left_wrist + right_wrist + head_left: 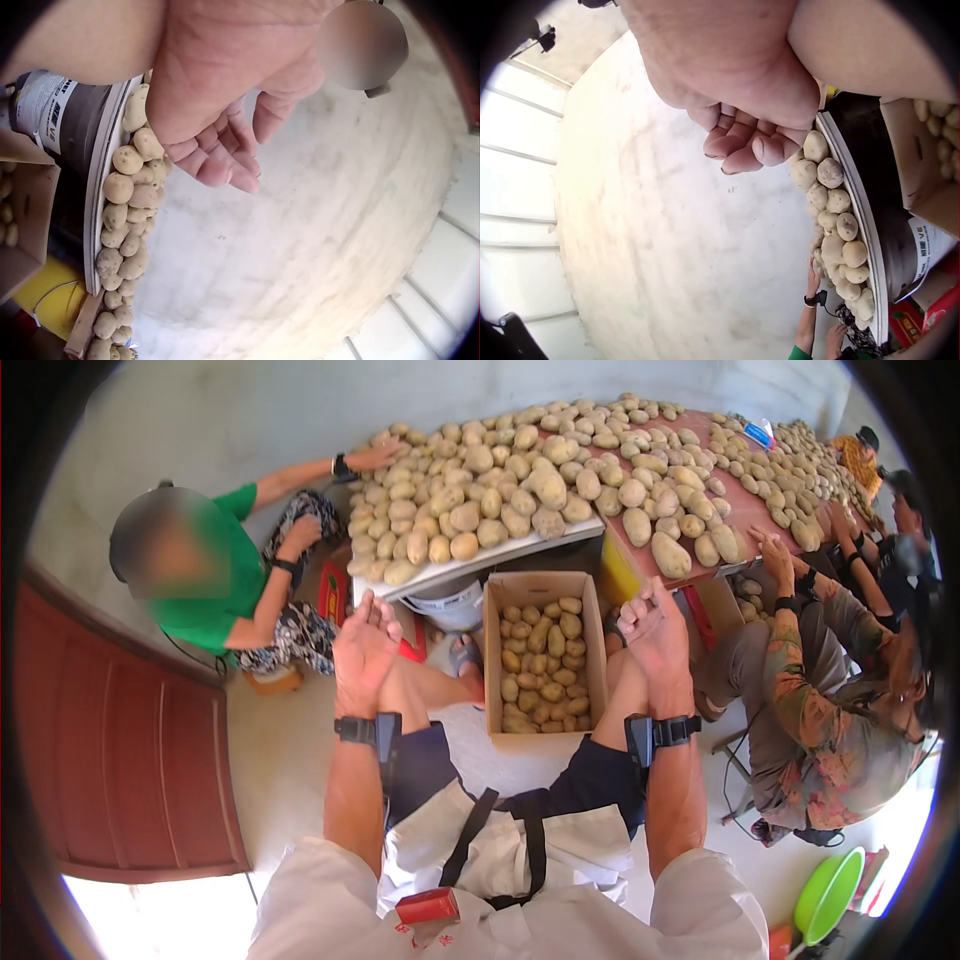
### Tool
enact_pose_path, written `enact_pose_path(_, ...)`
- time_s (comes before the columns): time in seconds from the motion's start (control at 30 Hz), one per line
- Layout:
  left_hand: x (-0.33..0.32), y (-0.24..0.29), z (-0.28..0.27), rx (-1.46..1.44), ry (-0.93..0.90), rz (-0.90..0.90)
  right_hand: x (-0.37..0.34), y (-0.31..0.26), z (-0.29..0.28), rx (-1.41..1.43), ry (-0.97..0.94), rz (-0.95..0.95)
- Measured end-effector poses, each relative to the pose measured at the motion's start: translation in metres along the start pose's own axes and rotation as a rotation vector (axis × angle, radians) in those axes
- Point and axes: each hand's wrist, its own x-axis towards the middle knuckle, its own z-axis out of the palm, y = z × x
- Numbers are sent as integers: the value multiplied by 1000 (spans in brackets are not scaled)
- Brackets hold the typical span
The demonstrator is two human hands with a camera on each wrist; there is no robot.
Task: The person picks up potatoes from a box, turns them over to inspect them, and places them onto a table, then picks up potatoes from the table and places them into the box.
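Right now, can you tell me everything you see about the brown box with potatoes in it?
The box looks like plain brown cardboard, with four straight walls and an open top. It stands upright between the person's legs, in front of the potato-covered table. Many yellowish-brown potatoes lie inside, hiding its bottom. Neither the left hand nor the right hand touches it; whether a leg does, I can't tell.

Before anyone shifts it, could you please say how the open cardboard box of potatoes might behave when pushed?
The cardboard box will probably be heavy, since many potatoes lie piled inside. Its thin walls may flex under a push. The loose, rounded potatoes could roll if it tilts.
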Motion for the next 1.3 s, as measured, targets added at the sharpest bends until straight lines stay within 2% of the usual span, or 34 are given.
enact_pose_path(0.33, 4, -25, 32, 2, 2, -82, 0, 6, 10, -8, 20, 47)
enact_pose_path(0.47, 5, -36, 49, -21, -53, -108, 2, 6, 15, -16, 16, 51)
enact_pose_path(0.57, 9, -45, 40, -46, -137, -158, 3, 9, 17, -20, 36, 58)
enact_pose_path(0.6, 11, -48, 37, -36, -82, -155, 3, 10, 17, -21, 40, 63)
enact_pose_path(0.83, 17, -52, 38, -51, -63, -165, 5, 14, 13, -25, 52, 49)
enact_pose_path(1.3, 25, -78, 56, -31, -99, -223, 2, 18, 14, -19, 62, 67)
